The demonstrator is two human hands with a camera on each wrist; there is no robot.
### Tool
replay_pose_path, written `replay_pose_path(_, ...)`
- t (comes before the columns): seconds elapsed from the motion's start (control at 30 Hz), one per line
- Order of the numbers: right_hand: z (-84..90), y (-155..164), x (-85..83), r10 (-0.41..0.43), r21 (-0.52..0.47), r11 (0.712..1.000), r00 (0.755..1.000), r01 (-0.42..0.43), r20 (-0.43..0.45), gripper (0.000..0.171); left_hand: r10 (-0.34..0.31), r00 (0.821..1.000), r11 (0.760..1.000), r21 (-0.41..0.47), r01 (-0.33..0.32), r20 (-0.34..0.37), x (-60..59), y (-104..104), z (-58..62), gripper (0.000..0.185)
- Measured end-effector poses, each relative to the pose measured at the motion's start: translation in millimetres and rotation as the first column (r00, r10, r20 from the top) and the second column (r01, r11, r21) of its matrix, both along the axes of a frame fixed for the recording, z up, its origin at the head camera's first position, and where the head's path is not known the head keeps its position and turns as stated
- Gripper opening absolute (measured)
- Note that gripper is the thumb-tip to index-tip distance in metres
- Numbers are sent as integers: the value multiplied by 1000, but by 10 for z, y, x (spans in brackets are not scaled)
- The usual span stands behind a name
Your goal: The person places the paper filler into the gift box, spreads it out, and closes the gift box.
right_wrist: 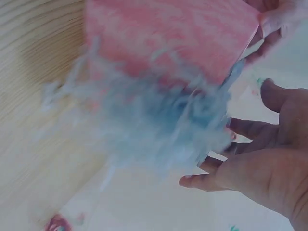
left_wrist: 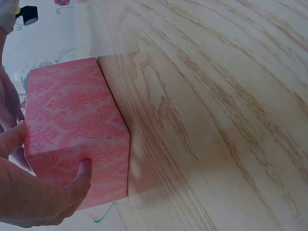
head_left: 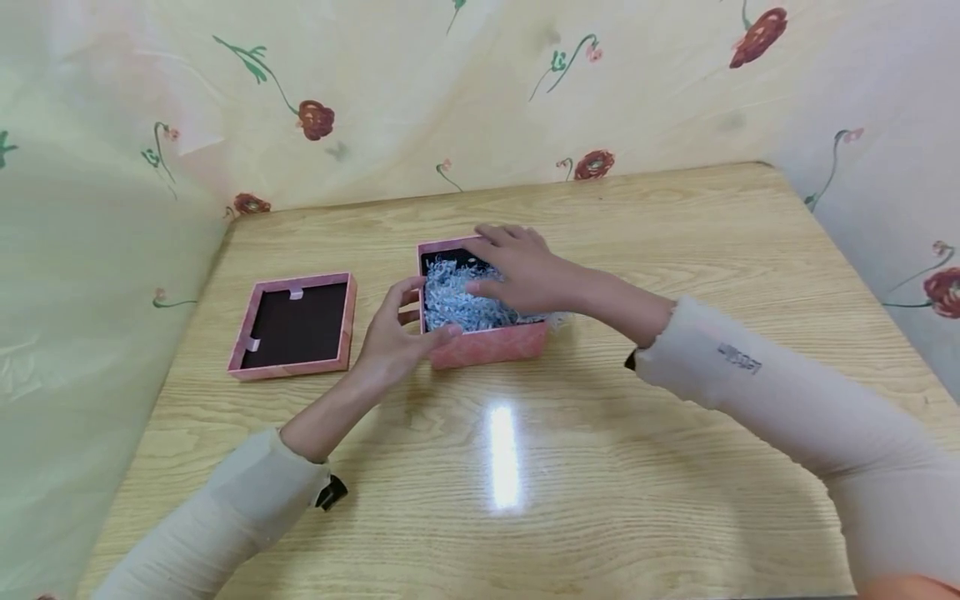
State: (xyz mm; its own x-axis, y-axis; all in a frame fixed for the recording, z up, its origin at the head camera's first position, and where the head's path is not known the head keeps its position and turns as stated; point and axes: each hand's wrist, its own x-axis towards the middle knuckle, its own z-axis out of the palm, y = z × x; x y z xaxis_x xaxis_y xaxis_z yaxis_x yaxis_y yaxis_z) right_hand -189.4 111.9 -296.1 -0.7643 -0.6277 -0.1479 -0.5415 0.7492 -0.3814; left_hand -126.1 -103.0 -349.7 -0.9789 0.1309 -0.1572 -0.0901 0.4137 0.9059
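Writing: small dark print on the right sleeve [head_left: 738,358], too small to read. No label on either box part.

Pink box [head_left: 487,342]: square, stiff card, covered in pink paper with a paler damask-like scroll pattern, plain in the left wrist view [left_wrist: 77,125]. Dark lining inside. It sits near the table's centre. Filled with pale blue-grey shredded paper [head_left: 457,300], crinkled thin strips; some spill over the rim at the box's 3 o'clock side. In the right wrist view the shred [right_wrist: 159,125] is blurred, so single strips cannot be made out.

Left hand [head_left: 393,333]: at the box's 9 o'clock side, thumb curled onto the near wall, fingers on the left wall, gripping that corner. Left wrist view shows the thumb [left_wrist: 79,178] pressed to the patterned face.

Right hand [head_left: 525,271]: over the open top, fingers spread and nearly flat, resting on the shred; holds nothing that I can see.

Lid [head_left: 294,325]: same pink card, lying inside-up, dark lining, two pale tabs on its inner rim. At 9 o'clock from the box, well apart, nothing between.

Table [head_left: 600,433]: light wood grain, glossy, with a glare streak at 6 o'clock from the box. Floral cloth [head_left: 315,117], cream with red flowers, hangs round the far and side edges.
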Motion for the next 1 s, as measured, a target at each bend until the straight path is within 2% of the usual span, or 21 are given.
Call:
replay_pose_path(0.2,-38,372,38,-62,-76,995,998,61,-19,71,20,1000,1000,-2,-20,12,13,3,-6,81)
replay_pose_path(0.47,-309,711,191,-146,-227,962,988,152,46,83,21,1000,1000,4,-21,14,18,2,-7,81)
replay_pose_path(0.77,-563,728,301,-195,-307,925,973,225,126,86,16,1000,1000,13,-16,10,16,-1,4,81)
replay_pose_path(1.0,-541,666,349,-179,-345,910,969,228,168,85,18,1000,1000,10,-19,4,10,13,4,81)
